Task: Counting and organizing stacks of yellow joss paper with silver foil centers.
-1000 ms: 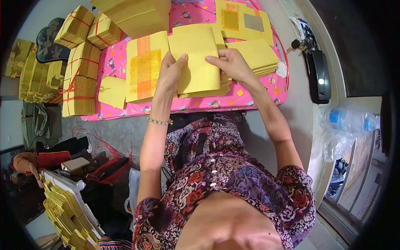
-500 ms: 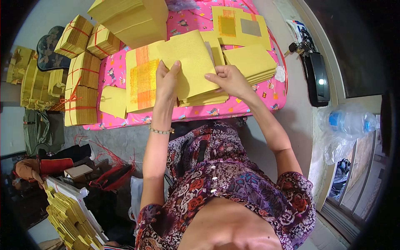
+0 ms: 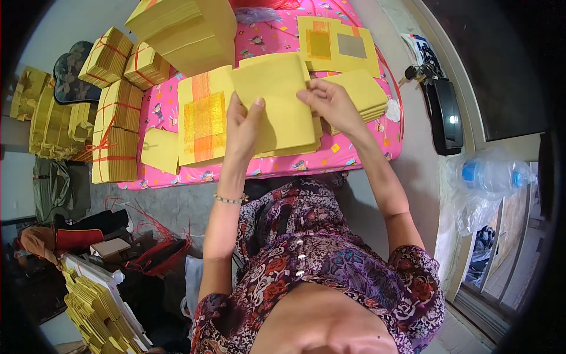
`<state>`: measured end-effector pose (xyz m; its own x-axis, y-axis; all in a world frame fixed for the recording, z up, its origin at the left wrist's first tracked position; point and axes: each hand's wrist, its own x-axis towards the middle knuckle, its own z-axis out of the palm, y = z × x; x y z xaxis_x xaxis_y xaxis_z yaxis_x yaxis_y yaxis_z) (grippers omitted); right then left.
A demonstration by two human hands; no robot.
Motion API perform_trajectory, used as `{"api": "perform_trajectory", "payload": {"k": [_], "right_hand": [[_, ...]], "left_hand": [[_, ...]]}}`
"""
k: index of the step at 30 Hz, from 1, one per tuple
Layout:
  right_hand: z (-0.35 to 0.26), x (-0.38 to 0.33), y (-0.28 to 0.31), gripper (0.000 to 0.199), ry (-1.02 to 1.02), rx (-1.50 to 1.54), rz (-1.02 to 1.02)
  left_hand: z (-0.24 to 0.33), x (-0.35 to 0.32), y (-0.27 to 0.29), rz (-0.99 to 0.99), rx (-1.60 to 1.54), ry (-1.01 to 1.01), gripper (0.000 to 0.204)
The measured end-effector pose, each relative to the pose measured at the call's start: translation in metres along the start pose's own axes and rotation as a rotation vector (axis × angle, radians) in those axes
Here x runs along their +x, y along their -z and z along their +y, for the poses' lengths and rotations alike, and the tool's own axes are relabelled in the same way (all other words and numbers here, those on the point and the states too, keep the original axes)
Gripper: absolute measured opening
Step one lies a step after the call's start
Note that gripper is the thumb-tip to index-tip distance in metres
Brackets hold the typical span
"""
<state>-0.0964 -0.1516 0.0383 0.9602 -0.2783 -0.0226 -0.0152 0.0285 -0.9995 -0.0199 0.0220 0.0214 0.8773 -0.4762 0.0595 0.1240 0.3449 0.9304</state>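
Left hand (image 3: 242, 127): grip closed on the left edge of a folded yellow sheet (image 3: 280, 109), thumb lying on its upper face. Right hand (image 3: 333, 106): grip pinching the same sheet at its right edge, thumb on top, fingers partly hidden. Sheet position: between both hands, over more yellow sheets near the front edge of the pink patterned worktop (image 3: 159, 112); whether it rests on them cannot be told. Just left of it: a printed sheet (image 3: 202, 121) with orange stripe and gold square. Right: a low yellow stack (image 3: 356, 97). Far left: red-tied bundles (image 3: 115, 153).
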Motion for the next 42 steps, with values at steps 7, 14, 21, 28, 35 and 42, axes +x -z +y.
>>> {"api": "perform_trajectory", "payload": {"k": [7,14,21,28,35,42], "right_hand": [[0.002,0.007,0.009,0.024,0.048,-0.018,0.003],[-0.002,0.006,0.029,0.021,-0.02,-0.106,0.013],[-0.006,0.005,0.06,0.021,-0.056,-0.125,0.062],[0.011,0.006,0.121,0.022,0.015,-0.03,0.402],[0.065,-0.002,0.172,0.023,-0.03,-0.421,0.622],[0.096,-0.003,0.186,0.035,-0.097,-0.553,0.601]], "left_hand": [[-0.006,-0.005,-0.002,-0.095,0.077,0.047,0.039],[-0.005,-0.003,-0.005,-0.194,0.13,0.133,0.038],[0.008,0.013,-0.024,-0.288,0.195,0.288,0.038],[-0.007,0.075,-0.043,-0.407,0.35,0.368,0.049],[-0.065,0.115,-0.081,-0.329,0.57,0.296,0.052],[-0.087,0.109,-0.088,-0.397,0.958,0.087,0.048]]}}
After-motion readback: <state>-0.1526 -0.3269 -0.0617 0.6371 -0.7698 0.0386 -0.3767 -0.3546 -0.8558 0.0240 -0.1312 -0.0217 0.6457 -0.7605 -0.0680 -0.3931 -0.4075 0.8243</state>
